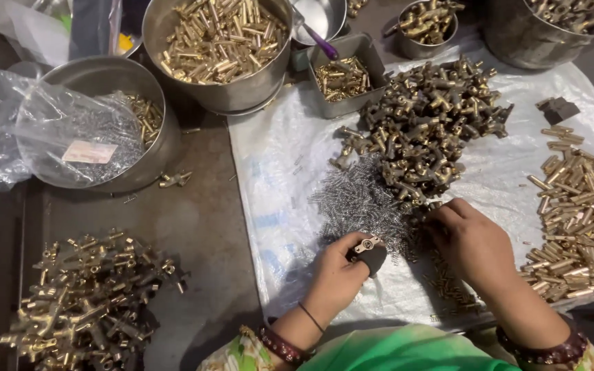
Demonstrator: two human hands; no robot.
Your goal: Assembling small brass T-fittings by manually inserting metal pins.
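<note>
Springs [355, 203] lay heaped on the white sheet [269, 158], just ahead of both hands for easy picking. Left hand [338, 264] pinched a small black-capped piece [368, 251]; right hand [472, 240] reached into brass fittings [427, 124], fingers curled, its hold hidden.

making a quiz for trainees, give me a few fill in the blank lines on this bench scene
1. The left hand holds a small ____ block with a brass fitting on top.
2. The right hand reaches into the pile of small metal ____.
3. The springs lie on a white plastic ____.

Missing words: black; springs; sheet
</note>
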